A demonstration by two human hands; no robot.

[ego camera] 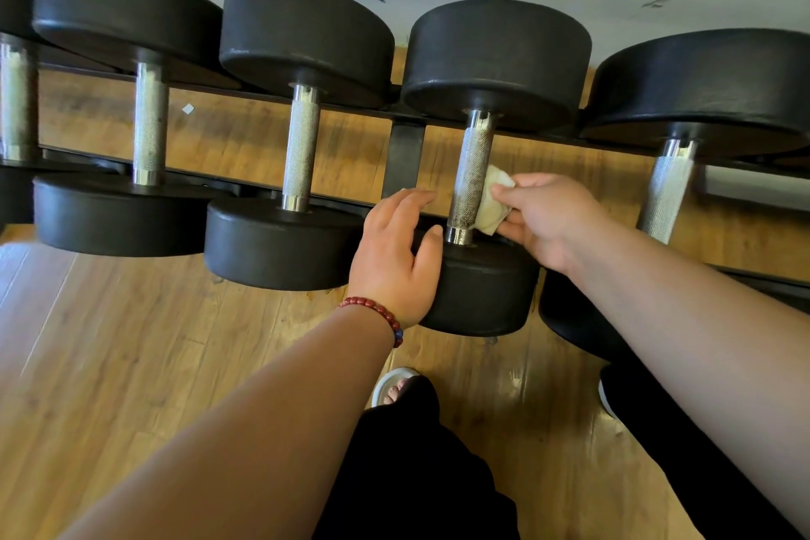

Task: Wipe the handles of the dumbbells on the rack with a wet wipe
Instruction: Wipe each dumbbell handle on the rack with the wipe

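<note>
Right hand (543, 219) pinches wet wipe (493, 206) against dumbbell handle (471, 175); left hand (399, 259), fingers relaxed, rests on its near weight (482, 289).

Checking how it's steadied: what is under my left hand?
The left hand lies over the near black head of the dumbbell being wiped. The palm covers that head's left edge, hiding any contact.

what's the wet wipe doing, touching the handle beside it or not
Touching. The head view shows the wet wipe held by the right hand lying against the side of the handle, no gap.
</note>
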